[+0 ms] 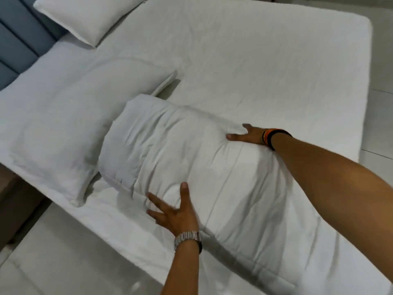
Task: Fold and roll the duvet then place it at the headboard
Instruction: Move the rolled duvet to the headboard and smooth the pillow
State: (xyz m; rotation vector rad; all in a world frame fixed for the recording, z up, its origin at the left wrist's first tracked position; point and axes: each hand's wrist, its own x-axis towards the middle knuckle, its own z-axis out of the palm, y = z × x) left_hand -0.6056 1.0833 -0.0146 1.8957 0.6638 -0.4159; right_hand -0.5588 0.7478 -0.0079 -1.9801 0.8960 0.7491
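The white duvet (191, 154) lies as a thick roll across the middle of the bed, its unrolled flat part trailing toward the lower right. My left hand (176, 211), with a metal watch on the wrist, rests flat with spread fingers on the roll's near side. My right hand (246, 136), with dark and orange bands on the wrist, presses open-palmed on the roll's far side. Neither hand grips the fabric. The blue padded headboard (19, 35) stands at the upper left, apart from the roll.
Two white pillows lie near the headboard: one (63, 124) just left of the roll, another (89, 15) at the top left. The white bed sheet (265, 60) stretches to the right edge. Light tiled floor (380, 103) runs along the right; a white bench-like surface (53, 252) sits lower left.
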